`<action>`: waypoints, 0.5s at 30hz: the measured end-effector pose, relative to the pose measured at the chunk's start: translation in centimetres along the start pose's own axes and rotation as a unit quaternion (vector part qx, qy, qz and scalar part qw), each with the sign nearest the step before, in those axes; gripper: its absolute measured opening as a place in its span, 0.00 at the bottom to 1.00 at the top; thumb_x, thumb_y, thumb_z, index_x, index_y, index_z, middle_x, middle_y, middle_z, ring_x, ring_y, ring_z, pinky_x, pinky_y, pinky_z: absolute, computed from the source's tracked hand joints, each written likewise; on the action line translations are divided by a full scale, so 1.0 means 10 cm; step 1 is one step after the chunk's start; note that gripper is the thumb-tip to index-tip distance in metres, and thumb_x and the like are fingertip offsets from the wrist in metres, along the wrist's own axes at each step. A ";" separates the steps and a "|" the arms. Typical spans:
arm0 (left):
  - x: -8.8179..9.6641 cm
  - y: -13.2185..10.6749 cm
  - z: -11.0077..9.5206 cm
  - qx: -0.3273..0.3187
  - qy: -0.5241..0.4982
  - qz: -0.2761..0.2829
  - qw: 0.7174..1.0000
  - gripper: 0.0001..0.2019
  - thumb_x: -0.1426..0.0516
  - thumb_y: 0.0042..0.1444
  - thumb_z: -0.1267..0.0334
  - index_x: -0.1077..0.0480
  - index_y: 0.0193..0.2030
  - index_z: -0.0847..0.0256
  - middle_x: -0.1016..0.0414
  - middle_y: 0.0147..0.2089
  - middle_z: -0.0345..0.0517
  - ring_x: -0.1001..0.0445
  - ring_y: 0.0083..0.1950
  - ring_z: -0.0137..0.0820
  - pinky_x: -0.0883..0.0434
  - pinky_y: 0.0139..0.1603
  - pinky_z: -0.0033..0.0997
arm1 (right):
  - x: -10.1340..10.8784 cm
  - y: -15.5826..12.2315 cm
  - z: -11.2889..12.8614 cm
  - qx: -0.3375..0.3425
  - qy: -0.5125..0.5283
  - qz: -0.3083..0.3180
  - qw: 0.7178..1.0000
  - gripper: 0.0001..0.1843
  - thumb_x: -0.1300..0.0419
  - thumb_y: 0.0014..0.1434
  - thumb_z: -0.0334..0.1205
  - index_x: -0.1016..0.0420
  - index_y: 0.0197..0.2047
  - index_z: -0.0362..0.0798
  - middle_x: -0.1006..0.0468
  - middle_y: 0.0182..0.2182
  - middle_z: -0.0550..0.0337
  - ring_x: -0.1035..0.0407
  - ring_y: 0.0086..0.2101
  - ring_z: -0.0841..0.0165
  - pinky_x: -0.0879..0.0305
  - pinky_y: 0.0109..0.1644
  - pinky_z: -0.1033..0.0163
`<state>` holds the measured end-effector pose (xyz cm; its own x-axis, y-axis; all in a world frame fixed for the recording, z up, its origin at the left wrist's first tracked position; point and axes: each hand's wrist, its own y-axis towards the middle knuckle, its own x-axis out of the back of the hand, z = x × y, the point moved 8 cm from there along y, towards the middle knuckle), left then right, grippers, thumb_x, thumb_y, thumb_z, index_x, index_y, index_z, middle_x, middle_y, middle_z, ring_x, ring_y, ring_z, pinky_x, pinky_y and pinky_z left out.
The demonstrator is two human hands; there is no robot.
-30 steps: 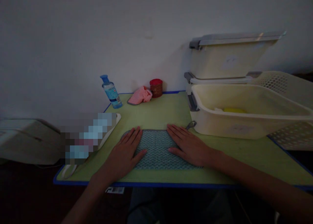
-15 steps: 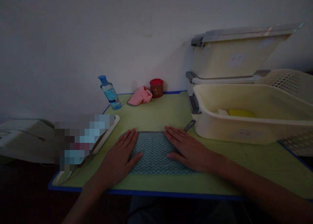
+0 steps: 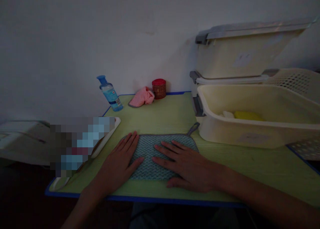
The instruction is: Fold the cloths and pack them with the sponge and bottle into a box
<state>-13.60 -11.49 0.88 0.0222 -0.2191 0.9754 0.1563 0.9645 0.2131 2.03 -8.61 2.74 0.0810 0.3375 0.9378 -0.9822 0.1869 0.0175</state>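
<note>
The blue-green cloth (image 3: 148, 157) lies flat toward six o'clock on the table (image 3: 172, 114). Palm-down on it, the left hand (image 3: 120, 164) rests toward nine o'clock and the right hand (image 3: 191, 167) toward four, both grips uncurled.

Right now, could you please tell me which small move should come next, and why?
Perhaps sweep the right hand outward across the teal cloth while the left hand anchors it: both hands lie palm-down on the cloth, and its far right corner, with the loop, is uncovered.
</note>
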 end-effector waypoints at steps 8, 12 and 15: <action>0.12 0.10 -0.21 0.018 0.002 0.011 1.000 0.36 0.60 0.60 0.43 0.55 0.66 0.72 0.55 0.68 0.60 0.55 0.68 0.42 0.46 0.64 0.46 | 0.00 0.02 -0.01 -0.023 0.019 -0.009 1.000 0.45 0.53 0.57 0.61 0.58 0.66 0.36 0.57 0.64 0.43 0.63 0.64 0.60 0.61 0.66 0.51; 0.11 0.21 -0.62 -0.001 -0.021 0.023 0.999 0.40 0.61 0.58 0.39 0.52 0.64 0.75 0.55 0.67 0.62 0.55 0.68 0.42 0.46 0.65 0.43 | 0.00 0.03 -0.04 -0.048 0.009 -0.007 0.999 0.49 0.50 0.55 0.61 0.58 0.65 0.30 0.58 0.64 0.38 0.62 0.64 0.59 0.59 0.66 0.52; 0.06 0.23 -0.74 0.008 -0.027 0.026 0.999 0.40 0.61 0.58 0.40 0.51 0.64 0.75 0.53 0.67 0.61 0.54 0.68 0.42 0.46 0.65 0.44 | 0.01 0.02 -0.03 -0.040 0.009 -0.019 0.999 0.47 0.50 0.56 0.60 0.57 0.65 0.32 0.57 0.64 0.40 0.63 0.64 0.59 0.59 0.66 0.52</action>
<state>-5.87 -10.50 1.50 -0.0236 -0.1609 0.9867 0.1398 0.9767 0.1626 1.92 -8.24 2.73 0.1223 0.3443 0.9308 -0.9617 0.2729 0.0254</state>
